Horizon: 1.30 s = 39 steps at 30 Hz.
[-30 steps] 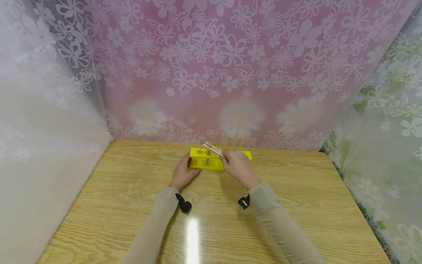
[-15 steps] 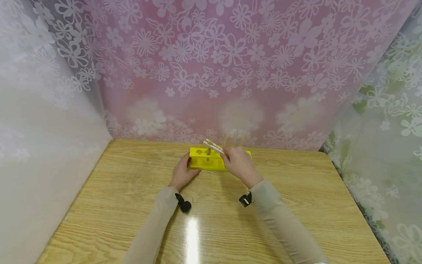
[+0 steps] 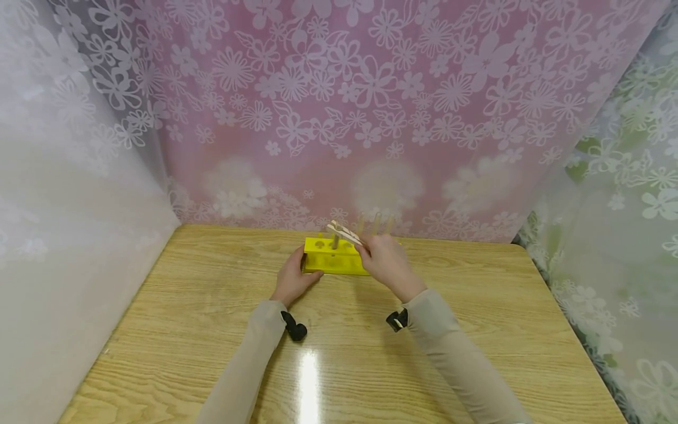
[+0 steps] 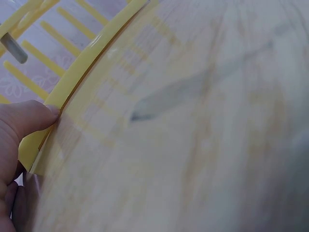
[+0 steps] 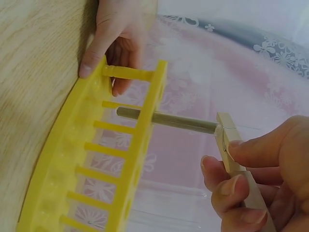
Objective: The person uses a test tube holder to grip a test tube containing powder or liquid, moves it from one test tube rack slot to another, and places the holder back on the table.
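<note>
A yellow test tube rack (image 3: 339, 270) stands on the table. My left hand (image 3: 294, 280) grips its left end, the thumb (image 4: 38, 116) lying on the base's front edge in the left wrist view. My right hand (image 3: 391, 265) holds a wooden test tube clamp (image 3: 344, 233) between thumb and fingers. At the clamp's tip is the upper end of a test tube (image 5: 186, 122) with grey-green contents. In the right wrist view this tube passes through a hole in the rack's top plate (image 5: 145, 123), its lower end hanging above the base.
Up to three slim clear tubes (image 3: 377, 222) rise at the rack's right rear, behind my right hand. The wooden table (image 3: 212, 330) extends around the rack. A pink flowered curtain (image 3: 318, 118) hangs behind, with pale sheets at both sides.
My right hand has risen slightly and shifted right with the clamp. The test tube has come higher out of the rack. My left hand has stayed on the rack's end.
</note>
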### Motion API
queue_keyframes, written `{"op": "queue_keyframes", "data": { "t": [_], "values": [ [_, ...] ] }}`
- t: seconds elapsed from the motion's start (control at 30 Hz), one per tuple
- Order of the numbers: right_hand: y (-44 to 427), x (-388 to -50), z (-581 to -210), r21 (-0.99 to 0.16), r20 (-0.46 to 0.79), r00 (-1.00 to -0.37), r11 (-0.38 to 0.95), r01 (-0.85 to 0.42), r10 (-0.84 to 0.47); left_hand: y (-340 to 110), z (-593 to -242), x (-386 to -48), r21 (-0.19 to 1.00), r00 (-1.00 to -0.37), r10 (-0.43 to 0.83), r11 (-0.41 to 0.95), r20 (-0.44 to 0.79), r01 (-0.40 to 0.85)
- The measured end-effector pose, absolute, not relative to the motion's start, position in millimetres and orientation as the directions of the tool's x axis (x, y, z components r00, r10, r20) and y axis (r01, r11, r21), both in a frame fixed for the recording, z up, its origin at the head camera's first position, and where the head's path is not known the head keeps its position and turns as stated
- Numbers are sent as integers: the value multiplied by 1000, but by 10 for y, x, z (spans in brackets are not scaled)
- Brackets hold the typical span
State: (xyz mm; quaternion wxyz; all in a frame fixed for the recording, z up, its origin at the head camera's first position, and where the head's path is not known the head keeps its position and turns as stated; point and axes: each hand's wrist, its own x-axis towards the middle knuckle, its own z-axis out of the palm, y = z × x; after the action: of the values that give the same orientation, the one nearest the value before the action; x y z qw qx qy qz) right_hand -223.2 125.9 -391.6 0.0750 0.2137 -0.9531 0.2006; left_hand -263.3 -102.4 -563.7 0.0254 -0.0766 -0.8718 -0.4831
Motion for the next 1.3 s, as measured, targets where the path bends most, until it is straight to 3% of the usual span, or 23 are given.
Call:
{"op": "queue_keyframes", "data": {
  "t": [1.3],
  "values": [
    [1262,-2184,-3581,-263,356,-836,813,-519,-418,-1029,-5651,-2643,837,-983,114,516,144,182]
  ]
}}
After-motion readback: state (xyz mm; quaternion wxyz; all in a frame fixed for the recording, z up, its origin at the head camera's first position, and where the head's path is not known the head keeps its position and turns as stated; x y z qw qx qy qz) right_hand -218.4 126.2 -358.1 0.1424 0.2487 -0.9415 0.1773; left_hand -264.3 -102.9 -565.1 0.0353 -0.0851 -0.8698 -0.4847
